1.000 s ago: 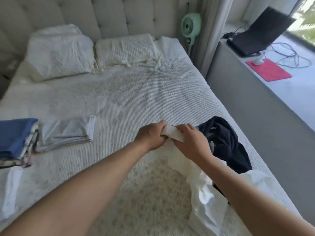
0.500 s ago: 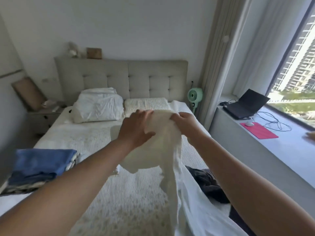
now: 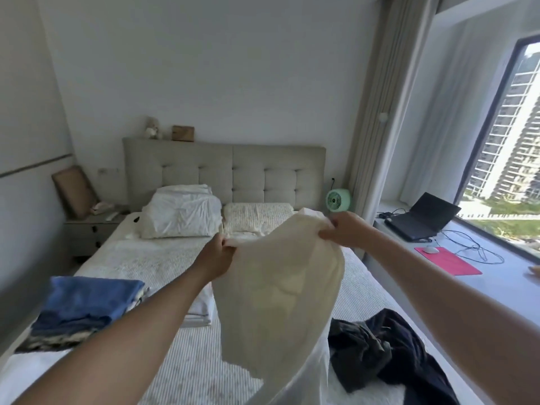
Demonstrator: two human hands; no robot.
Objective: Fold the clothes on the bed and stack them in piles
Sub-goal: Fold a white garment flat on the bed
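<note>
A cream garment (image 3: 277,293) hangs in the air above the bed (image 3: 140,264), spread between both hands. My left hand (image 3: 214,258) pinches its upper left edge and my right hand (image 3: 343,230) grips its upper right edge, a little higher. The cloth's lower part trails down towards me. A folded pile topped by a blue garment (image 3: 87,302) lies at the bed's left side. Beside it a folded white item (image 3: 200,312) is partly hidden by my left forearm. A crumpled dark garment (image 3: 388,349) lies unfolded on the right of the bed.
Two pillows (image 3: 181,211) lie at the padded headboard. A green fan (image 3: 337,200) stands right of the bed. The window ledge carries a laptop (image 3: 423,220), cables, a mouse and a pink mat (image 3: 447,260). A nightstand (image 3: 90,229) is at the left.
Both hands lifted the cream garment off the bed and then moved apart, spreading its top edge. The head camera tilted up, bringing the wall and window into view.
</note>
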